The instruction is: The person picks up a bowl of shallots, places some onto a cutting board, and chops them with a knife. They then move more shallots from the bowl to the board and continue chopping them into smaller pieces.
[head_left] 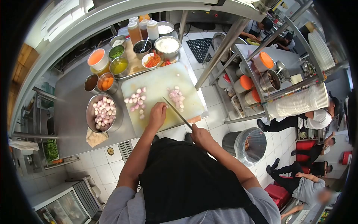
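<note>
My right hand [202, 136] is wrapped round the handle of a knife [177, 113], whose blade slants up and left over the white cutting board [164, 80]. Close to the blade, my left hand [159, 111] rests on the board with its fingers curled together; whatever they hold, if anything, is hidden. Whole peeled shallots [137, 99] lie loose on the board's left part. A heap of cut shallots [176, 98] sits beyond the blade on the right. To the left of the board, a steel bowl [89, 112] is full of peeled shallots.
A folded cloth [96, 137] lies by the bowl. Behind the board stand squeeze bottles [134, 31], a bowl of white food [167, 44] and several small containers. A lined trash bin [250, 143] stands on the floor to the right. Several people are farther right, near shelving.
</note>
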{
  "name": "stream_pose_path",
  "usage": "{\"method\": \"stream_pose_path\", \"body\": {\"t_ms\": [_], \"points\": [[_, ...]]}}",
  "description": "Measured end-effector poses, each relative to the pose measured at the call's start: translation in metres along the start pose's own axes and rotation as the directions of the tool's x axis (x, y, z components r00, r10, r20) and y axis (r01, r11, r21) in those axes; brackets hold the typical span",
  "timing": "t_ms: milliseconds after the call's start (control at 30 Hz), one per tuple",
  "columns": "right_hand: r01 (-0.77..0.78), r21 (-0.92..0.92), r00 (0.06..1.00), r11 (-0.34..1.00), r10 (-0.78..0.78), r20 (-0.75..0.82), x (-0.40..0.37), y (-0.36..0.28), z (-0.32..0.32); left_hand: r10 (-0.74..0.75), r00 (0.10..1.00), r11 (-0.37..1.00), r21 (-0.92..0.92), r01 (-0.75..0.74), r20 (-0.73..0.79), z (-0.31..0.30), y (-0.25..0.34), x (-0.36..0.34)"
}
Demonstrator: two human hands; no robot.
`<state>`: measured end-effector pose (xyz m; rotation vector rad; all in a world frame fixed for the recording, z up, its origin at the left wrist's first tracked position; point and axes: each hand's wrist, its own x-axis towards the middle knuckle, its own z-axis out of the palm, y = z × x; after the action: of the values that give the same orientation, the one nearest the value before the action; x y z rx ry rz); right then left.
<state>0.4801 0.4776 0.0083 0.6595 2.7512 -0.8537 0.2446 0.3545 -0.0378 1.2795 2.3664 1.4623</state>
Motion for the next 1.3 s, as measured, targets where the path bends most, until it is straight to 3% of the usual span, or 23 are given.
{"method": "stream_pose_path", "body": {"t_ms": [600, 1033, 1133, 1300], "points": [[-0.075, -0.062, 0.995, 0.995, 0.079, 0.054, -0.012, -0.019, -0.022, 0.016, 1.000, 1.000, 0.014, -0.016, -0.001, -0.001, 0.011, -0.002], [-0.042, -0.088, 0.997, 0.995, 0.048, 0.067, -0.007, -0.009, -0.020, 0.014, 0.999, 1.000, -0.001, -0.014, -0.033, 0.003, 0.008, -0.005], [-0.020, -0.079, 0.998, 0.997, 0.025, 0.061, -0.002, -0.008, -0.026, 0.073, 0.993, 0.997, 0.022, -0.071, -0.091, 0.002, 0.007, -0.004], [-0.010, -0.092, 0.995, 0.996, 0.019, 0.094, -0.015, -0.013, -0.036, 0.002, 1.000, 1.000, 0.013, -0.001, -0.018, -0.001, 0.011, -0.007]]}}
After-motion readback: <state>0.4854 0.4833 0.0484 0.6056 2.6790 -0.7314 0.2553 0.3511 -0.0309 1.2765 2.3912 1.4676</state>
